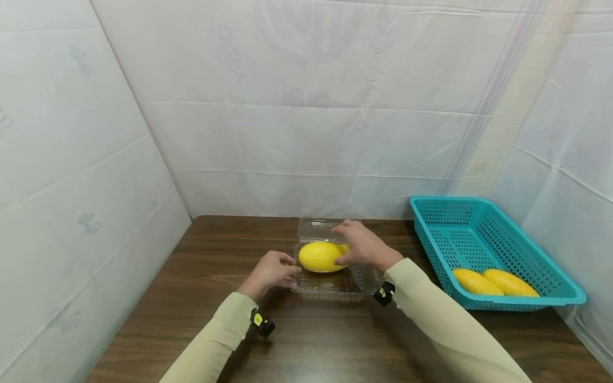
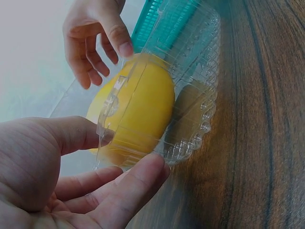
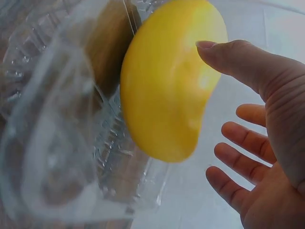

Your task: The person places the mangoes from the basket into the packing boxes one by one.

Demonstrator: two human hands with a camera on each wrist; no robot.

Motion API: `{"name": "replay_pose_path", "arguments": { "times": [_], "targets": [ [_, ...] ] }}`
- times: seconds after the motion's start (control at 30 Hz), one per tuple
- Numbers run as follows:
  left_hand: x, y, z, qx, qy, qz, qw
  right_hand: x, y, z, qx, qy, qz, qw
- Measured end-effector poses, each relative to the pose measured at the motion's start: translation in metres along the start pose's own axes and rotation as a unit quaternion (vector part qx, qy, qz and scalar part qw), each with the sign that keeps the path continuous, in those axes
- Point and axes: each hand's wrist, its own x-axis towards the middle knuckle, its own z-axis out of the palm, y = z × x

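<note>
A clear plastic clamshell container [image 1: 330, 287] lies on the table with its lid [image 1: 316, 229] folded back toward the wall. Inside its base rests a yellow mango [image 1: 318, 257], also large in the right wrist view [image 3: 167, 86]. My left hand [image 1: 273, 272] pinches the container's left rim, with the thumb [image 2: 83, 136] on one side of the wall and fingers on the other. Over the mango's right end is my right hand [image 1: 360, 246]. Its fingers are spread and relaxed, and the thumb [image 3: 238, 59] overlaps the mango; whether it touches cannot be told.
At the right stands a turquoise perforated basket [image 1: 479, 236] with two yellow mangoes [image 1: 510, 282] in its near end. Beneath everything is a dark wooden table [image 1: 335, 346]. White sheeting [image 1: 287, 133] hangs behind and at both sides.
</note>
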Motion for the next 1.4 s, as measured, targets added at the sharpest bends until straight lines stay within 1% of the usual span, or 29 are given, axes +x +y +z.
{"name": "replay_pose_path", "arguments": {
  "times": [0.27,0.4,0.57,0.73,0.9,1.1,1.23,1.4],
  "targets": [
    [-0.003,0.0,0.002,0.004,0.003,-0.002,1.0,-0.01,0.006,-0.013,0.001,0.009,0.018,0.9998],
    [-0.002,0.0,0.002,0.002,0.003,0.002,1.0,-0.015,0.008,-0.021,-0.008,0.018,0.019,0.9996],
    [-0.002,-0.001,0.001,0.0,0.001,0.0,1.0,-0.019,0.012,-0.028,-0.01,0.022,0.023,0.9994],
    [-0.002,-0.001,0.002,0.001,0.001,0.001,1.0,-0.025,0.019,-0.036,-0.007,0.031,0.031,0.999],
    [-0.004,0.0,0.002,0.001,0.003,0.002,1.0,-0.034,0.027,-0.044,0.003,0.045,0.031,0.9985],
    [-0.002,0.0,0.003,-0.001,0.003,-0.004,1.0,-0.044,0.039,-0.053,0.003,0.06,0.036,0.9976],
    [0.0,-0.001,0.002,0.0,0.004,-0.008,1.0,-0.048,0.045,-0.058,0.001,0.068,0.038,0.997],
    [0.0,-0.002,0.002,-0.001,0.0,-0.007,1.0,-0.054,0.051,-0.065,0.001,0.074,0.044,0.9963]
  ]
}}
